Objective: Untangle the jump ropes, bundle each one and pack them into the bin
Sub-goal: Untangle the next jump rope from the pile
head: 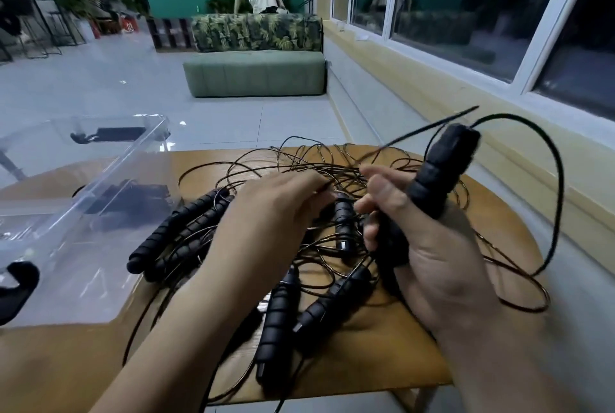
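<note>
Centrally, the tangled jump ropes [279, 313] lie heaped on the wooden table [382, 346], their cords looping toward twelve o'clock. At three o'clock the right hand [432, 263] curls its fingers round one raised black handle [442, 173]. The left hand [273, 213] reaches into the cords with fingers bent; any grip is hidden. A clear bin [109, 173] sits at nine o'clock.
</note>
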{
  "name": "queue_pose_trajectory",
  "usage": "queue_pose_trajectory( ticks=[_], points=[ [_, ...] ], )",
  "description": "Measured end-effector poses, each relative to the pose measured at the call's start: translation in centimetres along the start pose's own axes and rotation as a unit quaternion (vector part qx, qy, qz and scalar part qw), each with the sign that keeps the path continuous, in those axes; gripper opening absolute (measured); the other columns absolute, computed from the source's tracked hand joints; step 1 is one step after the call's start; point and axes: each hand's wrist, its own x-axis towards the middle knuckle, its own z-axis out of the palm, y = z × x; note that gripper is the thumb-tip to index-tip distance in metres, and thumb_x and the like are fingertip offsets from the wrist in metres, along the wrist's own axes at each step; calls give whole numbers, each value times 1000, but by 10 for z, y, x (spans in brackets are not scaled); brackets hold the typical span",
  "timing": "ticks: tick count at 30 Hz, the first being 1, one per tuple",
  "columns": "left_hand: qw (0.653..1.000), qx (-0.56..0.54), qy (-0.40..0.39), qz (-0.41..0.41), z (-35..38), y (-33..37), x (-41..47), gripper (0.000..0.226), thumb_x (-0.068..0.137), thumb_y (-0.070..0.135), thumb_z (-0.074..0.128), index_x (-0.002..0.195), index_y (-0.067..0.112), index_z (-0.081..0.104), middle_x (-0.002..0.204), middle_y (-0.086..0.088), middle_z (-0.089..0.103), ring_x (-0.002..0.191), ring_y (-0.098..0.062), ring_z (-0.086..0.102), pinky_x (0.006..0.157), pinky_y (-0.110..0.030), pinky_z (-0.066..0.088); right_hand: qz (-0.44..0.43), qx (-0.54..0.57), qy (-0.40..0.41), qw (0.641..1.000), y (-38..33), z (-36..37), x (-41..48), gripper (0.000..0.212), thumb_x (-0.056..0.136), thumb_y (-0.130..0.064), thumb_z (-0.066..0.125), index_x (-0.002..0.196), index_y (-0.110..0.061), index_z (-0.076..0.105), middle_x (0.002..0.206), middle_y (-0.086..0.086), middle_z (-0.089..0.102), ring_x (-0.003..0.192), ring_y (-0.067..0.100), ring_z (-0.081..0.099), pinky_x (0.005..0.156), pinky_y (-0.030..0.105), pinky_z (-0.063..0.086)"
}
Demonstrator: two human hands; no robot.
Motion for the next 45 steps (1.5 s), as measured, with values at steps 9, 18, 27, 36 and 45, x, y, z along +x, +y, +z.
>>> queue_pose_trajectory(
  ticks=[9,18,27,36,45],
  points=[
    [990,-75,-117,19,19,-3,-13,16,106,33,60,92,26,57,84,14,58,77,-8,55,68,-35,47,-20,-63,53,996,9,8,1,16,91,-22,81,80,-13,76,75,14,72,62,23,62,58,29,52],
    [991,-30,-96,-92,-3,-52,-9,13,103,37,65,94,28,67,81,13,67,79,-7,62,71,-37,52,-81,92,113,986,-19,-25,17,24,90,-20,78,103,-3,66,78,6,67,62,16,55,55,25,47],
    [998,-36,-47,-30,-9,-11,-4,23,106,41,56,105,25,72,90,14,65,83,-7,60,72,-32,50,5,-5,1,1000,11,3,-1,24,75,-29,85,93,-14,83,86,15,77,64,21,63,58,28,54],
    [993,-76,-89,-25,9,-6,-11,23,108,36,59,88,25,56,73,9,60,70,-10,55,61,-30,42,-30,-54,48,997,21,14,-1,13,87,-21,80,90,-9,78,84,18,77,64,28,67,60,34,54],
    [988,-91,-119,-24,11,-5,-14,24,109,39,57,94,21,62,73,7,60,68,-13,54,63,-39,47,-33,-91,34,995,21,13,-1,15,96,-15,77,83,-9,78,82,16,78,59,26,65,56,31,51]
  ],
)
